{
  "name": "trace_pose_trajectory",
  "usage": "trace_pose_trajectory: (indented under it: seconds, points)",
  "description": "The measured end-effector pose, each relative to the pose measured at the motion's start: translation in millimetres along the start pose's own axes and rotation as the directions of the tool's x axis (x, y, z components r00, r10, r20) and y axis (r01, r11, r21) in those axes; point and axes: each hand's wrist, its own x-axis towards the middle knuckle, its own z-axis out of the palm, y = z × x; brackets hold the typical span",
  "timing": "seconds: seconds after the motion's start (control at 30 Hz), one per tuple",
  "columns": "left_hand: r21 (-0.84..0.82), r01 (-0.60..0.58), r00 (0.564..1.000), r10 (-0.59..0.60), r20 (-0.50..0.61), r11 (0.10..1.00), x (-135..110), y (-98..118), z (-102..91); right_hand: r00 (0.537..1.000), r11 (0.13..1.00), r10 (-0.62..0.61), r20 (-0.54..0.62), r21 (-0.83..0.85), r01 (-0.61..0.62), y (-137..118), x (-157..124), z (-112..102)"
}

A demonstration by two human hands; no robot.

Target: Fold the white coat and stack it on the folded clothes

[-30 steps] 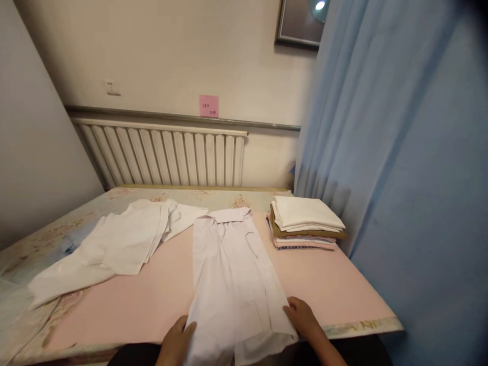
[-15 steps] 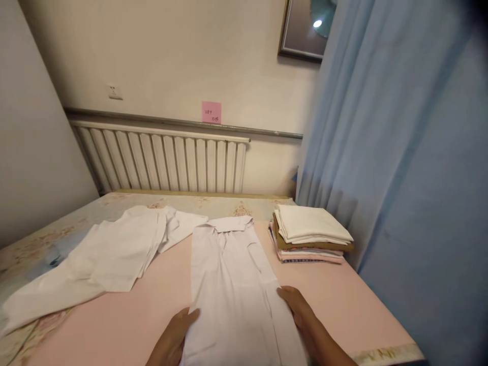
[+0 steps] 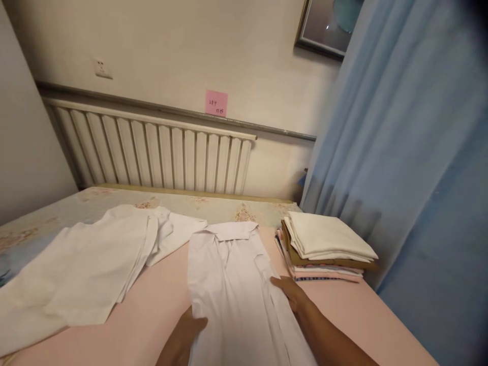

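A white collared shirt [image 3: 238, 290], its sides folded in, lies lengthwise before me with the collar at the far end. My left hand [image 3: 186, 330] grips its left edge, thumb on top and fingers hidden under the cloth. On the opposite edge, slightly farther up, my right hand [image 3: 293, 294] holds the fabric the same way. Creases run down from the collar between my hands. The shirt's near end passes out of the bottom of the view.
Another white garment [image 3: 95, 264] lies spread at left. A stack of folded clothes [image 3: 331, 236] sits at right, beside a blue curtain [image 3: 392, 127]. Beneath everything is a bed with a pink cover [image 3: 148, 300]. Behind it stands a radiator [image 3: 152, 147].
My view has shifted and tilted slightly. Both hands keep hold of the shirt's sides and appear a little closer together, with the cloth between them more bunched.
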Motion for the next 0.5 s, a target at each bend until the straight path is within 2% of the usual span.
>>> trace_pose_trajectory:
  seconds: [0.13, 0.27, 0.5]
  points:
    - [0.106, -0.022, 1.0, 0.02, 0.015, 0.994, 17.1, -2.6, -3.7, 0.999, 0.999, 0.032, 0.013, 0.018, -0.032, -9.6, 21.7, 6.6]
    - [0.159, -0.031, 0.999, 0.025, 0.038, 0.987, 28.2, 3.2, -10.2, 0.999, 0.999, 0.04, -0.028, -0.004, -0.04, -16.2, 41.0, 13.0]
    - [-0.068, -0.032, 0.999, 0.034, 0.029, 0.997, 38.5, 19.7, -14.7, 0.993, 0.994, -0.028, -0.116, -0.108, 0.016, -28.4, 69.6, 24.4]
